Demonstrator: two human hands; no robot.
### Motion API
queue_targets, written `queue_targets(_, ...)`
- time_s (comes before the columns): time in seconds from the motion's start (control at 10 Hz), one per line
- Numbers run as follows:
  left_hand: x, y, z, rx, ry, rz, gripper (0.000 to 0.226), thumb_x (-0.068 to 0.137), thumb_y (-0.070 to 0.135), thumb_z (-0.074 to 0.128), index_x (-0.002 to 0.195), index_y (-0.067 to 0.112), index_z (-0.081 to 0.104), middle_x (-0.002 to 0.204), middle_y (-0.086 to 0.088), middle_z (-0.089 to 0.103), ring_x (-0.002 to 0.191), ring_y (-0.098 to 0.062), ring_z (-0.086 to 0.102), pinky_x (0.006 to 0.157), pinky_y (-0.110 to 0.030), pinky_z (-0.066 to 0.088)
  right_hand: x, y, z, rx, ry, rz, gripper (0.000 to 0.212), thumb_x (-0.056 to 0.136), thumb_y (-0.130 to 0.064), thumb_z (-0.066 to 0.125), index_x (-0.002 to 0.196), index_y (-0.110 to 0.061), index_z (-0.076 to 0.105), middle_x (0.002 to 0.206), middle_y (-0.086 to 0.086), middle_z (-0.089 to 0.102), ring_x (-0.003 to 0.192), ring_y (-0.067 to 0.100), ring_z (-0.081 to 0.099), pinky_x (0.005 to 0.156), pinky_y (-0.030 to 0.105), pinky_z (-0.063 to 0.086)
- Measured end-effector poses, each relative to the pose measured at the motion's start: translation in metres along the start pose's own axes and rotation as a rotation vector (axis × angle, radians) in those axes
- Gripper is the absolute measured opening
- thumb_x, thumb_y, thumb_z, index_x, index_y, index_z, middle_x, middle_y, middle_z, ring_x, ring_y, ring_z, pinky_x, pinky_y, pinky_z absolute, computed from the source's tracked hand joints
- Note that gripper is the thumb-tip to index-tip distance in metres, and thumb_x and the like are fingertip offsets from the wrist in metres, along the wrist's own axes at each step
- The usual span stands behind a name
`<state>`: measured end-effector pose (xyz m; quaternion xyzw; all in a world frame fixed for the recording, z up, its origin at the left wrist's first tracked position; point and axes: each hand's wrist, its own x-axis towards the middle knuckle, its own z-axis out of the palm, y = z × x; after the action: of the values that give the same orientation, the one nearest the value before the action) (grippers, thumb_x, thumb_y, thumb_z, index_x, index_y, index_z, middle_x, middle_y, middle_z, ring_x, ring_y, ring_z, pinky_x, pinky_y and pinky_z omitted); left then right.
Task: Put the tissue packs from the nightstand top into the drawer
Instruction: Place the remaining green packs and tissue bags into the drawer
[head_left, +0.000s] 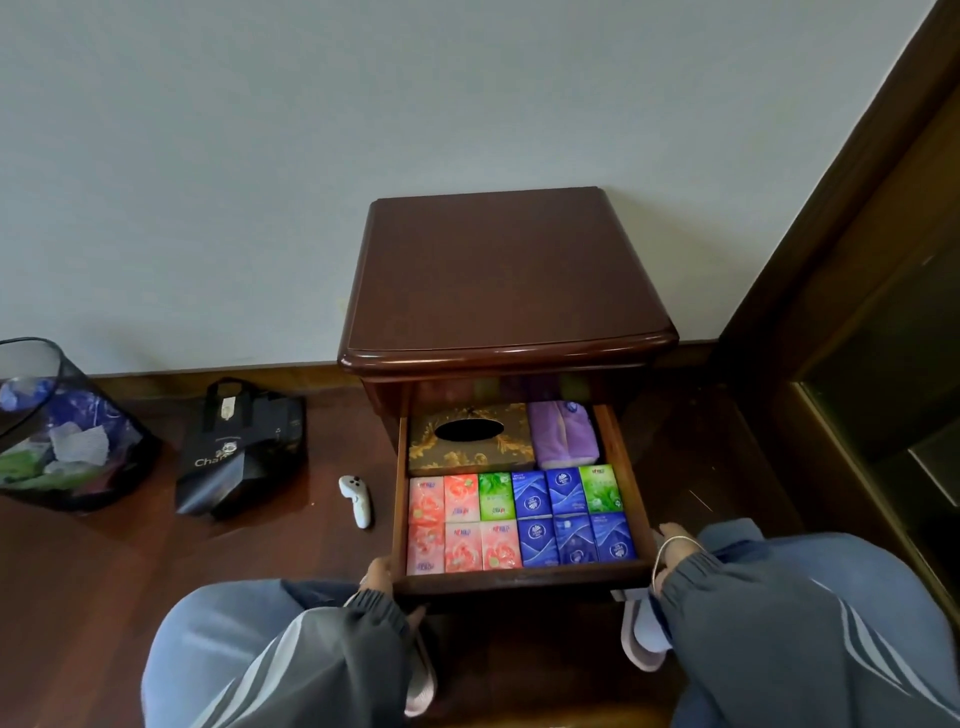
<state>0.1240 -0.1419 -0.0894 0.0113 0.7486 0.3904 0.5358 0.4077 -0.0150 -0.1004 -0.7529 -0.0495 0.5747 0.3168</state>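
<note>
The dark wood nightstand top (509, 280) is bare. Below it the drawer (519, 579) stands pulled out toward me. Several small tissue packs fill its front half in two rows: pink packs (447, 525) on the left, blue packs (566, 519) on the right and two green packs (496, 496) between them. A brown tissue box (470, 436) and a purple pack (563, 434) lie at the back. My left hand (382, 574) grips the drawer's front left corner, thumb underneath. My right hand (670, 543) holds the front right corner, its fingers mostly hidden.
On the wooden floor to the left are a black mesh bin (62, 426) with rubbish, a black bag (244, 447) and a white controller (356, 501). A dark wooden frame (857, 312) stands close on the right. My knees and slippers (641, 639) are under the drawer front.
</note>
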Motion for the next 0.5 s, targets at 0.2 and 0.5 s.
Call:
queue_targets(0.2, 0.006, 0.005, -0.006, -0.727, -0.137, -0.280, 0.052, 0.094, 0.036, 0.047, 0.133, 0.002, 0.049, 0.137, -0.019, 0.053, 0.121, -0.033, 0.053, 0.103, -0.046, 0.040, -0.033, -0.004, 0.005, 0.087, -0.104, 0.077, 0.033, 0.093, -0.032, 0.044, 0.069, -0.008, 0.045, 0.056, 0.016, 0.057, 0.057, 0.030, 0.051, 0.058, 0.042, 0.040)
queue_targets(0.5, 0.007, 0.010, -0.014, -0.788, -0.174, -0.220, 0.058, 0.093, 0.043, 0.044, 0.136, 0.005, 0.045, 0.139, -0.019, 0.050, 0.129, -0.035, 0.046, 0.108, -0.047, 0.036, -0.022, -0.009, -0.001, 0.211, -0.166, 0.063, 0.021, 0.092, -0.031, 0.047, 0.097, -0.013, 0.056, 0.108, 0.019, 0.063, 0.107, 0.035, 0.055, 0.110, 0.046, 0.031)
